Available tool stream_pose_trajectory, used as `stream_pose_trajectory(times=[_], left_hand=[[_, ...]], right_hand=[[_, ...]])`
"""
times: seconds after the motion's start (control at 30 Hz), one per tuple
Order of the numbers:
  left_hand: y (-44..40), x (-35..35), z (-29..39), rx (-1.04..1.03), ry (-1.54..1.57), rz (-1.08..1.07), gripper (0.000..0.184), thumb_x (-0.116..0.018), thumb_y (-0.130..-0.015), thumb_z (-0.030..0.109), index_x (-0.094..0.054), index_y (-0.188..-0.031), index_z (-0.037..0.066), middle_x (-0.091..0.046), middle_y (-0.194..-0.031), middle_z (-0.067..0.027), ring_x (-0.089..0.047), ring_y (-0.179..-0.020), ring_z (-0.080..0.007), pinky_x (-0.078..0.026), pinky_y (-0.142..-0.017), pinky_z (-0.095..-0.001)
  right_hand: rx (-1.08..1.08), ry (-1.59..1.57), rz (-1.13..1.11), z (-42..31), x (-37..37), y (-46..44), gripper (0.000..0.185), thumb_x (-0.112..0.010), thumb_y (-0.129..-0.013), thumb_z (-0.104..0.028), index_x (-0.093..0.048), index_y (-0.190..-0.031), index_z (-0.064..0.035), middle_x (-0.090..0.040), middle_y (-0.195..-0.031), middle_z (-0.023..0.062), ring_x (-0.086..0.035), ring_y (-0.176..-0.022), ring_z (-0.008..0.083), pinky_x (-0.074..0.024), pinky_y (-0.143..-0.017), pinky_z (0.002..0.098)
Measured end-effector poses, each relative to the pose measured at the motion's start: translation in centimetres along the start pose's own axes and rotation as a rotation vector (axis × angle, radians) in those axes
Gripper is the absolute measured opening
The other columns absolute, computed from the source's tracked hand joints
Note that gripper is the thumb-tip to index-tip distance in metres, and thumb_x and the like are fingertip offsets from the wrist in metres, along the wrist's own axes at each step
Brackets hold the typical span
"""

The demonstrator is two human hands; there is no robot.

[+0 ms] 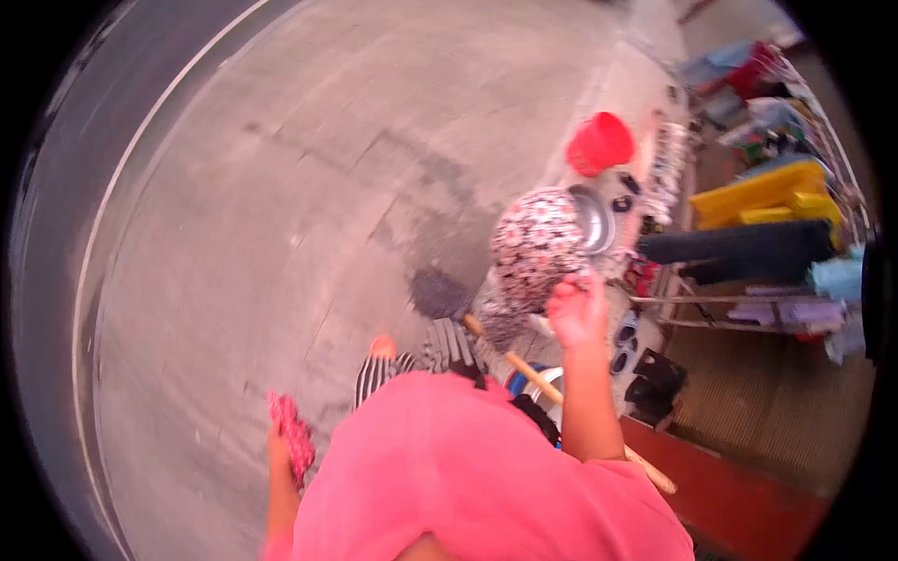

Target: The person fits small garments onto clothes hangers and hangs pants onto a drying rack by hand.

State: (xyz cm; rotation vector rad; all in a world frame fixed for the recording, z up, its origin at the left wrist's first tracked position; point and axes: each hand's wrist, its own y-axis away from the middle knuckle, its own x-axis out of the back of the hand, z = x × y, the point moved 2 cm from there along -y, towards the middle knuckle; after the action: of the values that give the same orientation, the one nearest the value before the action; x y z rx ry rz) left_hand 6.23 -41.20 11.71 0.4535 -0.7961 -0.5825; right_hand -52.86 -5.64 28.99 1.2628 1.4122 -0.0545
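My left hand (275,443), low on the left, is closed on a bunched pink cloth (295,438) with light spots. My right hand (575,310) is raised in front of my body, its fingers curled at the lower edge of a floral fabric (538,238). What these fingers hold, if anything, is too blurred to tell. Beside the fabric lies a metal basin (592,220). A wooden stick (533,376) runs diagonally beneath my right forearm. Near my feet is a dark, wet-looking heap (440,294).
A red bucket (601,145) stands on the pavement (281,187) beyond the basin. On the right is a rack hung with clothes (767,198), with grey shoes (625,342) and black footwear (655,388) beside it. A blue-rimmed bucket (517,381) sits partly hidden near my waist.
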Motion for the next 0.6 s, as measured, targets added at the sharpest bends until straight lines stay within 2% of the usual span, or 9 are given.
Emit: stream_pose_trajectory(times=[0.03,0.07,0.1,0.2,0.3,0.37,0.47,0.5,0.6], left_hand=[[-1.1,-0.2,2.7,-0.096,0.019,-0.013,0.042,-0.055,-0.079,0.012,-0.049,-0.12,0.007,-0.058,-0.099,-0.0108,-0.055,-0.086,-0.0177,-0.045,-0.074,-0.0309],[-2.6,-1.2,6.1,-0.182,0.053,-0.046,0.04,-0.053,-0.08,0.009,-0.049,-0.119,0.006,-0.058,-0.096,-0.0091,-0.055,-0.083,-0.0166,-0.045,-0.071,-0.0297],[-3.5,-2.0,9.9,-0.256,0.098,-0.077,0.038,-0.051,-0.08,0.006,-0.049,-0.119,0.004,-0.058,-0.093,-0.0074,-0.055,-0.079,-0.0156,-0.046,-0.068,-0.0284],[-1.1,-2.8,21.8,0.046,0.418,-0.214,0.035,-0.047,-0.083,0.005,-0.05,-0.117,0.005,-0.058,-0.088,-0.0059,-0.054,-0.074,-0.0132,-0.045,-0.067,-0.0253],[-6.0,-8.6,23.2,-0.117,0.476,-0.241,0.029,-0.043,-0.088,0.014,-0.051,-0.114,0.006,-0.057,-0.084,-0.0053,-0.054,-0.073,-0.0116,-0.044,-0.062,-0.0239],[-2.9,-11.6,28.8,-0.213,0.37,-0.22,0.03,-0.04,-0.091,0.022,-0.053,-0.112,0.006,-0.056,-0.078,-0.0038,-0.053,-0.07,-0.0094,-0.044,-0.059,-0.0233],[2.4,-13.5,38.6,-0.153,0.141,-0.397,0.032,-0.041,-0.092,0.026,-0.054,-0.112,0.005,-0.053,-0.074,-0.0018,-0.049,-0.066,-0.0083,-0.043,-0.06,-0.0224],[5.5,-14.7,43.8,-0.242,0.07,-0.385,0.035,-0.046,-0.09,0.026,-0.052,-0.116,0.004,-0.053,-0.071,-0.0016,-0.048,-0.064,-0.008,-0.042,-0.06,-0.0222],[2.3,-18.5,49.6,-0.605,-0.251,-0.401,0.042,-0.053,-0.086,0.024,-0.047,-0.121,0.002,-0.055,-0.072,-0.0038,-0.05,-0.065,-0.0081,-0.042,-0.06,-0.0232]], right_hand=[[0.02,0.027,-0.012,0.2,-0.5,-0.2,0.018,-0.051,-0.083,-0.033,-0.052,-0.081,-0.0153,-0.056,-0.071,0.0013,-0.052,-0.061,0.0154,-0.0396,-0.051,0.0291],[0.071,0.044,0.083,0.8,-2.6,-0.3,0.024,-0.056,-0.08,-0.033,-0.055,-0.072,-0.0098,-0.056,-0.068,0.0016,-0.051,-0.059,0.0148,-0.0389,-0.048,0.0283],[0.089,0.06,0.102,1.1,-3.6,-0.9,0.022,-0.057,-0.078,-0.033,-0.055,-0.072,-0.0116,-0.056,-0.068,0.0019,-0.051,-0.059,0.0162,-0.0379,-0.048,0.0288],[0.058,-0.007,0.024,1.0,-5.1,-0.5,0.019,-0.055,-0.082,-0.032,-0.053,-0.076,-0.0142,-0.057,-0.069,0.0032,-0.052,-0.059,0.0172,-0.0389,-0.049,0.0292],[0.054,-0.005,-0.076,0.9,-4.2,-3.8,0.022,-0.052,-0.085,-0.033,-0.052,-0.08,-0.0115,-0.058,-0.069,0.0048,-0.055,-0.06,0.0185,-0.0422,-0.05,0.0296],[-0.009,-0.01,-0.099,0.5,-3.6,-3.3,0.023,-0.052,-0.085,-0.034,-0.053,-0.081,-0.0113,-0.058,-0.069,0.005,-0.055,-0.06,0.019,-0.0431,-0.05,0.03],[-0.112,-0.023,-0.146,0.5,-6.1,-2.8,0.023,-0.053,-0.085,-0.034,-0.054,-0.081,-0.0111,-0.06,-0.069,0.0055,-0.057,-0.058,0.0196,-0.0438,-0.049,0.0302],[-0.162,0.024,-0.202,0.5,-7.6,-3.3,0.024,-0.054,-0.084,-0.034,-0.054,-0.081,-0.0109,-0.06,-0.07,0.0058,-0.058,-0.059,0.0193,-0.0439,-0.049,0.03],[-0.258,0.086,-0.267,1.9,-10.9,-6.4,0.024,-0.055,-0.084,-0.034,-0.054,-0.08,-0.0105,-0.061,-0.07,0.0062,-0.058,-0.059,0.0188,-0.0439,-0.048,0.0294]])
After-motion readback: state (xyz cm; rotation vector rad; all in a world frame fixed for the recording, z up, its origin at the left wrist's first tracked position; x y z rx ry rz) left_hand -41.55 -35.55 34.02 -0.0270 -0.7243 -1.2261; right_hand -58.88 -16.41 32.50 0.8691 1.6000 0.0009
